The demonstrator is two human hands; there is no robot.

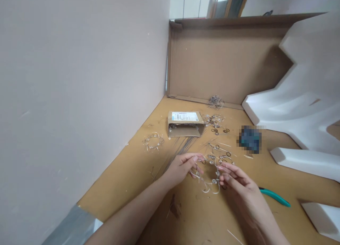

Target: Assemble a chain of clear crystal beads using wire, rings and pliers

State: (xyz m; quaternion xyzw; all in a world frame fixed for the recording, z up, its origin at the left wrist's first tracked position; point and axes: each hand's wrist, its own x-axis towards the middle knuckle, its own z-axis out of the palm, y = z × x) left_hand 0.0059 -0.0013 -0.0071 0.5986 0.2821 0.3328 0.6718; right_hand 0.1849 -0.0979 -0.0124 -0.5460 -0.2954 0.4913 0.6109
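Note:
Between both hands, above the brown work surface, is a ring of wire [214, 181] strung with clear beads, with curved wire loops sticking outward. My left hand [183, 165] pinches its upper left side with thumb and fingers. On the right side, my right hand [239, 183] has its fingers closed on the ring's edge. Just beyond the hands lie small dark rings [228, 154] and loose beaded wire pieces [217, 147]. A similar beaded wire ring [154, 141] rests farther left. Teal-handled pliers [276, 197] lie right of my right hand, their head hidden behind it.
An open small cardboard box [186, 129] with a label stands ahead, thin straight wires in front of it. Wire clusters [216, 101] sit near the cardboard back panel [225, 60]. White foam pieces [305, 163] line the right; a pale wall [79, 78] bounds the left. One dark item is pixelated.

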